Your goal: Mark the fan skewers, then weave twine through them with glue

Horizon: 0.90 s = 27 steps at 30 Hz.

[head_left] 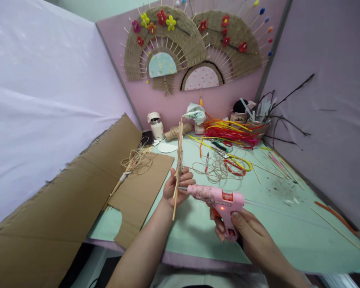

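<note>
My left hand (184, 180) is closed around a bundle of thin wooden sticks (179, 154), held nearly upright above the table with some ends reaching below the hand. In my right hand (243, 224) is a pink hot glue gun (216, 196), its fingers wrapped round the handle. The gun's metal nozzle points left and meets or nearly meets the sticks beside my left palm; contact cannot be made out exactly. A small orange light glows on the gun's side. From its back a clear glue stick (258, 205) sticks out to the right.
Cardboard sheets (150, 176) cover the left side. Tangled twine (216, 168), red-handled scissors (235, 166) and a pen (207, 162) lie ahead. Colourful pipe cleaners (228, 134) are heaped behind, near a white bottle (156, 126). Branches (294, 92) jut out at right. Loose sticks (285, 164) lie below.
</note>
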Motion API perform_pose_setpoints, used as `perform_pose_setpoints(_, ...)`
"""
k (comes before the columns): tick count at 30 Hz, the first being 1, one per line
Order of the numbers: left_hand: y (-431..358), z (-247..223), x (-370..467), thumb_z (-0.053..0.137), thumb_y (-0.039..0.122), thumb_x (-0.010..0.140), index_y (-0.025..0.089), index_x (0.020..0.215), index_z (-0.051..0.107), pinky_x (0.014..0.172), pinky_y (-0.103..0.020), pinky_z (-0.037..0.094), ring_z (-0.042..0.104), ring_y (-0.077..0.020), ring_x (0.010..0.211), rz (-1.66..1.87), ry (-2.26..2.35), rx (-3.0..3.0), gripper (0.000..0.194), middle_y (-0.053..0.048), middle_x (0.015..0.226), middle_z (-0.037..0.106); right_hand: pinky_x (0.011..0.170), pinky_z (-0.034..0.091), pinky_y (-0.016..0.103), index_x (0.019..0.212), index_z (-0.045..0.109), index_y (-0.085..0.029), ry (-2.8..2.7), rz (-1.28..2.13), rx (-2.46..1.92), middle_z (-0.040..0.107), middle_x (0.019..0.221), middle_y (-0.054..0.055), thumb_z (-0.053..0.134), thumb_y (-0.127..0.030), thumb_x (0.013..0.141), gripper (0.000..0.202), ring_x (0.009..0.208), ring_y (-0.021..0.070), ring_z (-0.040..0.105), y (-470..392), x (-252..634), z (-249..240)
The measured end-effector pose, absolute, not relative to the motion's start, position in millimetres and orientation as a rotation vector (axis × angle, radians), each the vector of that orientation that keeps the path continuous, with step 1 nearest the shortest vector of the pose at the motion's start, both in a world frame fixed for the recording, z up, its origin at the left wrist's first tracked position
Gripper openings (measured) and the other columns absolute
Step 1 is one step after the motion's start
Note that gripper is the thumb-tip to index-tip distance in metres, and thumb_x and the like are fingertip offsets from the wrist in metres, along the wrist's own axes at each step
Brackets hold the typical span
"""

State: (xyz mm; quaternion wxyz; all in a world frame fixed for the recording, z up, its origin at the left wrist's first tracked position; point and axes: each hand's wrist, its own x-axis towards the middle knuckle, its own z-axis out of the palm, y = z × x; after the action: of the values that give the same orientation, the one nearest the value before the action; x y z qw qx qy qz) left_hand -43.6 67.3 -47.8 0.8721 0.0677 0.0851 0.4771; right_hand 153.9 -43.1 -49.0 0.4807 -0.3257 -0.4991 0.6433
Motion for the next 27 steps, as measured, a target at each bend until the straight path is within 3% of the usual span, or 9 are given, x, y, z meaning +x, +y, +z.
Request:
perform_pose_setpoints(8, 67.3, -47.5, -43.8, 0.053, 0.046, 0.090, 0.019, 0.086, 0.048, 0.041, -0.008, 0.034, 0.043, -0.0053, 0.052, 0.997, 0.176, 0.149, 0.028, 0.003, 0.064, 0.039, 0.062, 0.043, 0.028, 0.112, 0.059, -0.016, -1.229, 1.570, -0.802, 0.063, 0.090, 0.008, 0.039, -0.044, 0.098, 0.037, 0.069, 0.0147, 0.055, -41.6, 153.6, -49.3)
perform_pose_setpoints(27, 67.2, -48.4, -44.7, 0.054, 0.047, 0.089, 0.020, 0.087, 0.047, 0.040, -0.009, 0.034, 0.040, -0.0060, 0.051, 1.021, 0.227, 0.163, 0.028, 0.003, 0.065, 0.039, 0.062, 0.044, 0.029, 0.097, 0.064, -0.015, -1.229, 1.564, -0.811, 0.057, 0.073, 0.004, 0.039, -0.045, 0.097, 0.039, 0.064, 0.0151, 0.054, -42.1, 153.1, -44.8)
